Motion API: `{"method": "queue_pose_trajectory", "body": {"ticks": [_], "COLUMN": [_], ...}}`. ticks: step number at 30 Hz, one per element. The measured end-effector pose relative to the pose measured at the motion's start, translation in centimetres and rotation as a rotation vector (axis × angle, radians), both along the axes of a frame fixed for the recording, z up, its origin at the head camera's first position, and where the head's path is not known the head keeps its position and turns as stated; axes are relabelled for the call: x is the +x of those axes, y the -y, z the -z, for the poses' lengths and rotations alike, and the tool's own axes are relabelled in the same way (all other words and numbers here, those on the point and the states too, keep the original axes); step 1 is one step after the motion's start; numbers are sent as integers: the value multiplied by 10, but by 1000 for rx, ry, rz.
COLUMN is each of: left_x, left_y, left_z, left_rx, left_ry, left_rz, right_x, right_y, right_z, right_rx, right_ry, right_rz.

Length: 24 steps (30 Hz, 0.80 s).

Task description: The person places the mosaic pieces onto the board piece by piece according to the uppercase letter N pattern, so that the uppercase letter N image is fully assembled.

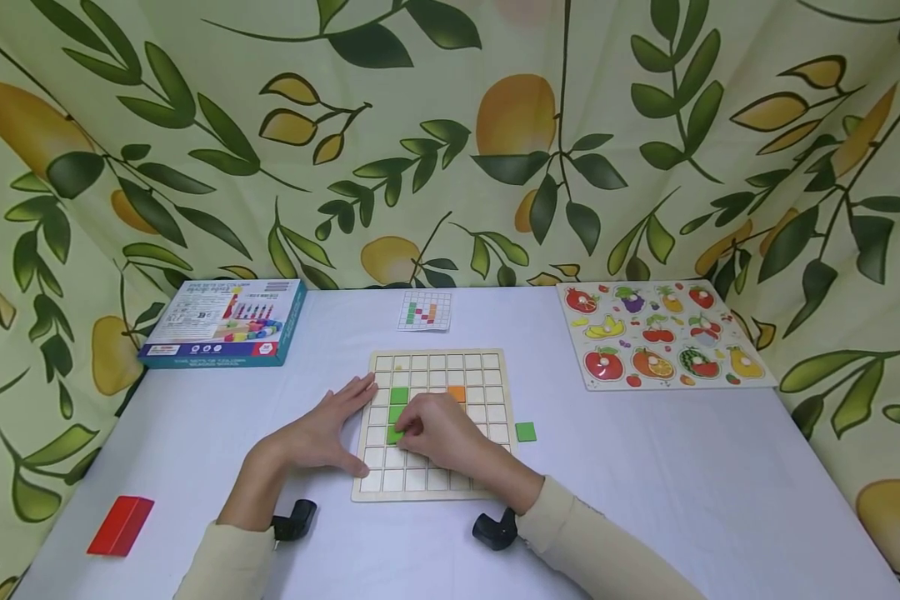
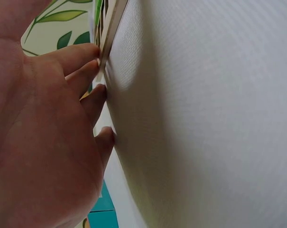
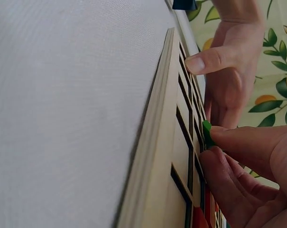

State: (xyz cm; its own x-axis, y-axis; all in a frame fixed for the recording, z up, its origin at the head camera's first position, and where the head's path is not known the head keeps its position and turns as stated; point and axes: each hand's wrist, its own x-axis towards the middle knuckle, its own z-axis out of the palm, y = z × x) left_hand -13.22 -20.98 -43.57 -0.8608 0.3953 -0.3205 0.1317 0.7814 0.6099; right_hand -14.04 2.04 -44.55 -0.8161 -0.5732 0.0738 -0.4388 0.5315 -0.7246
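A wooden grid board (image 1: 416, 480) lies on the white table. My left hand (image 1: 318, 429) rests on its left side with fingers spread; the thumb touches the near left corner. Between thumb and fingertips, my right hand (image 1: 450, 429) pinches a green square tile (image 3: 207, 134), tilted at the grid. In the head view, green tiles (image 1: 398, 397) form a column beside that hand, and an orange tile (image 1: 457, 393) sits farther right. Red tiles (image 3: 200, 217) show on the board in the right wrist view; the hand hides them from above. Another green tile (image 1: 525, 432) lies just right of the board.
A gridded pattern card (image 1: 424, 312) lies behind the board. At the back left is a boxed set (image 1: 221, 325), at the back right a fruit puzzle board (image 1: 720, 383). A red block-like object (image 1: 120, 526) lies at the front left. A leaf-patterned curtain (image 1: 420, 100) backs the table.
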Motion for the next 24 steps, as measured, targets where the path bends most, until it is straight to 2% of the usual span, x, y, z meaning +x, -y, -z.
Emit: {"method": "queue_pose_trajectory", "body": {"ticks": [9,24], "left_x": [0,-1], "left_y": [0,-1], "left_z": [2,0], "left_rx": [-1,7], "left_ry": [18,3], "left_rz": [-5,8], "right_x": [3,2], "right_y": [4,3], "right_z": [3,-1], "right_rx": [27,73], "right_ry": [5,-12], "right_rz": [18,23]}}
